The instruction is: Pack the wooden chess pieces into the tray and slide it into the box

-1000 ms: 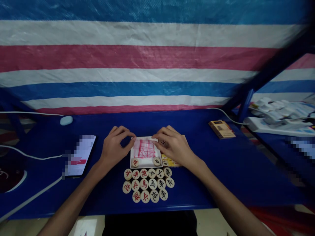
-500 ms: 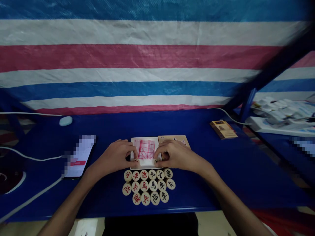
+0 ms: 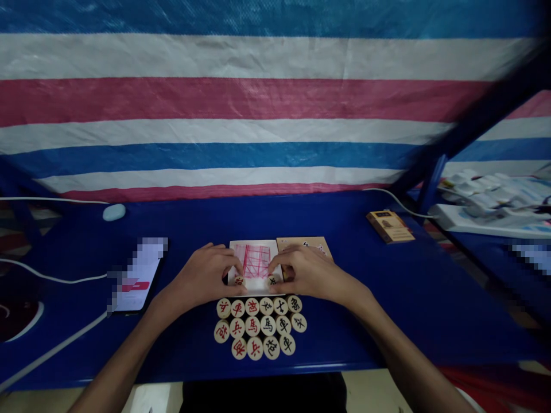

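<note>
A white open box (image 3: 257,288) holds a folded paper sheet with red grid lines (image 3: 257,261). A chess piece with a red character (image 3: 239,280) lies in the box's near-left corner, between the spread thumb and index finger of my left hand (image 3: 209,269). At the near-right corner is a chess piece with a black character (image 3: 272,281). My right hand (image 3: 306,269) has its thumb and index finger parted around that one. Just in front of the box, several round Chinese chess pieces (image 3: 267,325) stand in three rows, red characters left, black right.
A tan box lid (image 3: 321,245) lies partly under my right hand. On the left are a phone (image 3: 140,278), white cables and a pale small case (image 3: 114,212). At right are a small yellow-brown box (image 3: 390,226) and a power strip (image 3: 486,221). Striped sheeting (image 3: 258,97) hangs behind.
The thumbs and index fingers of both my hands have parted slightly. More of the two pieces' faces at the box's near corners now shows. The rows of pieces have stayed put.
</note>
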{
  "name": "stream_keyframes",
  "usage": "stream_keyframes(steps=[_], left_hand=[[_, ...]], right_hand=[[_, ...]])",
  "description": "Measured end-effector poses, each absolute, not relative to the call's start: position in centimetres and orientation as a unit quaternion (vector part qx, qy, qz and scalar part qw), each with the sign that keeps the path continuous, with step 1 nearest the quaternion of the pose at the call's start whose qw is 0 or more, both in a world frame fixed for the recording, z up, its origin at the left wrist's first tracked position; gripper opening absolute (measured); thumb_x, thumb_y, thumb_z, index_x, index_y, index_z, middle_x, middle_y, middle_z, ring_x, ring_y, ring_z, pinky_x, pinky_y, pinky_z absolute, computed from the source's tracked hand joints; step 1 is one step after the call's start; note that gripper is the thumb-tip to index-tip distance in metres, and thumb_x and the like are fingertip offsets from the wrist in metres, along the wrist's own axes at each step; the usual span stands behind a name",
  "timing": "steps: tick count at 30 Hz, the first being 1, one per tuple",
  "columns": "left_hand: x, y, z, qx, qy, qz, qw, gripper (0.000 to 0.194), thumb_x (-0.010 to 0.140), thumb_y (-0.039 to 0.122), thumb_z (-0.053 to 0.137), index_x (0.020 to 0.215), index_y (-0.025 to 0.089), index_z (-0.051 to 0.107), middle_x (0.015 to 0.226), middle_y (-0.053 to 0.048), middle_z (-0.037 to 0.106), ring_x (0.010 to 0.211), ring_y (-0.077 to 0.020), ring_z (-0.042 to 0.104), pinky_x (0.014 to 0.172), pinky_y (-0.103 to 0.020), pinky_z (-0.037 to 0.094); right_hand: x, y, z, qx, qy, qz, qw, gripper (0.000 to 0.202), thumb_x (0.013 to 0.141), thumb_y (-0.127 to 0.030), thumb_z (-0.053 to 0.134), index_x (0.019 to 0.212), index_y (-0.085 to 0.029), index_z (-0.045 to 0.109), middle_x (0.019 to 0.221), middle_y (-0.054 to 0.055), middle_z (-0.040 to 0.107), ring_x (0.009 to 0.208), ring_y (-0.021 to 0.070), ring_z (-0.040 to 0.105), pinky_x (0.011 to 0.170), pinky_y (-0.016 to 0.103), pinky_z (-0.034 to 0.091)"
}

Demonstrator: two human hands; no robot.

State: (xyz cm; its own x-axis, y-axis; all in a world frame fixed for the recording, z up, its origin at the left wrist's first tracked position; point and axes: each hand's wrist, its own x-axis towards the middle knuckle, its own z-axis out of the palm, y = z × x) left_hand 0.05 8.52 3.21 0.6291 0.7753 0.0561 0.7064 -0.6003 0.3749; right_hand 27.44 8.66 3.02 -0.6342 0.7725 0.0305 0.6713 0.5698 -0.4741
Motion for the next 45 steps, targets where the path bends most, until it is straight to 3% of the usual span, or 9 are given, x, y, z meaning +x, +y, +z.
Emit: stream_keyframes(steps=[5, 11, 15, 19, 22, 27, 30, 33, 45], left_hand=[[-0.1, 8.5, 2.9, 0.889, 0.410, 0.126, 0.161, 0.027, 0.074, 0.052, 0.080, 0.080, 0.027, 0.071, 0.070, 0.004, 0.065, 0.075, -0.0192, 0.063, 0.079, -0.036, 0.046], [-0.3, 8.7, 4.0, 0.880, 0.415, 0.132, 0.191, 0.015, 0.080, 0.042, 0.078, 0.085, 0.028, 0.074, 0.076, 0.004, 0.067, 0.075, -0.0162, 0.064, 0.082, -0.034, 0.048], [-1.2, 8.8, 5.8, 0.853, 0.417, 0.200, 0.242, 0.014, 0.089, 0.037, 0.070, 0.098, 0.028, 0.075, 0.097, 0.001, 0.070, 0.080, -0.0137, 0.064, 0.070, -0.027, 0.049], [-2.0, 7.7, 6.7, 0.815, 0.430, 0.286, 0.264, 0.019, 0.091, 0.034, 0.068, 0.109, 0.028, 0.073, 0.102, 0.000, 0.073, 0.074, -0.0118, 0.063, 0.064, -0.024, 0.050], [-1.6, 5.8, 5.7, 0.782, 0.457, 0.345, 0.247, 0.023, 0.093, 0.030, 0.066, 0.115, 0.029, 0.070, 0.093, 0.001, 0.074, 0.071, -0.0113, 0.063, 0.067, -0.025, 0.052], [0.8, 2.0, 2.4, 0.749, 0.480, 0.411, 0.199, 0.030, 0.095, 0.022, 0.059, 0.123, 0.028, 0.067, 0.110, -0.004, 0.071, 0.083, -0.0145, 0.066, 0.070, -0.029, 0.055], [2.1, 0.2, 0.8, 0.739, 0.481, 0.450, 0.141, 0.037, 0.092, 0.017, 0.064, 0.128, 0.028, 0.065, 0.116, -0.006, 0.069, 0.100, -0.0189, 0.067, 0.081, -0.033, 0.057], [2.3, -1.0, -0.1, 0.735, 0.472, 0.472, 0.121, 0.044, 0.088, 0.017, 0.071, 0.130, 0.029, 0.063, 0.113, -0.005, 0.070, 0.101, -0.0196, 0.067, 0.084, -0.034, 0.058], [2.4, -2.9, -0.7, 0.739, 0.444, 0.479, 0.166, 0.034, 0.081, 0.031, 0.083, 0.111, 0.027, 0.067, 0.095, -0.002, 0.072, 0.085, -0.0179, 0.070, 0.073, -0.032, 0.060]], right_hand=[[27.3, 8.5, 2.9, -0.412, -0.877, 0.213, 0.124, 0.019, 0.076, -0.043, 0.082, 0.090, -0.031, 0.077, 0.081, -0.002, 0.072, 0.072, 0.0159, 0.063, 0.058, 0.029, 0.032], [27.2, 8.7, 3.6, -0.415, -0.872, 0.225, 0.131, 0.015, 0.079, -0.036, 0.078, 0.092, -0.030, 0.076, 0.073, -0.003, 0.068, 0.070, 0.0138, 0.061, 0.059, 0.027, 0.034], [27.5, 8.7, 4.9, -0.408, -0.857, 0.251, 0.190, 0.013, 0.087, -0.035, 0.071, 0.094, -0.026, 0.076, 0.065, -0.004, 0.060, 0.062, 0.0107, 0.055, 0.062, 0.026, 0.039], [27.8, 7.5, 5.4, -0.411, -0.832, 0.250, 0.275, 0.016, 0.090, -0.037, 0.068, 0.094, -0.023, 0.073, 0.081, 0.001, 0.066, 0.074, 0.0143, 0.062, 0.072, 0.030, 0.047], [27.6, 5.5, 4.5, -0.436, -0.792, 0.239, 0.353, 0.013, 0.089, -0.032, 0.067, 0.099, -0.024, 0.069, 0.097, 0.004, 0.069, 0.084, 0.0168, 0.065, 0.077, 0.033, 0.052], [26.4, 1.8, 2.3, -0.467, -0.742, 0.179, 0.447, 0.026, 0.088, -0.025, 0.066, 0.113, -0.027, 0.064, 0.099, 0.003, 0.072, 0.075, 0.0159, 0.066, 0.068, 0.032, 0.056], [25.3, 0.4, 1.4, -0.454, -0.751, 0.152, 0.454, 0.036, 0.088, -0.019, 0.063, 0.122, -0.028, 0.062, 0.110, 0.005, 0.071, 0.092, 0.0201, 0.069, 0.078, 0.037, 0.059], [24.2, -0.4, 0.8, -0.431, -0.765, 0.139, 0.458, 0.047, 0.087, -0.014, 0.064, 0.132, -0.028, 0.059, 0.117, 0.007, 0.070, 0.109, 0.0236, 0.067, 0.089, 0.041, 0.059], [24.2, -2.9, -0.4, -0.431, -0.734, 0.174, 0.494, 0.043, 0.085, -0.024, 0.078, 0.124, -0.036, 0.065, 0.095, 0.001, 0.072, 0.081, 0.0212, 0.071, 0.064, 0.037, 0.061]])
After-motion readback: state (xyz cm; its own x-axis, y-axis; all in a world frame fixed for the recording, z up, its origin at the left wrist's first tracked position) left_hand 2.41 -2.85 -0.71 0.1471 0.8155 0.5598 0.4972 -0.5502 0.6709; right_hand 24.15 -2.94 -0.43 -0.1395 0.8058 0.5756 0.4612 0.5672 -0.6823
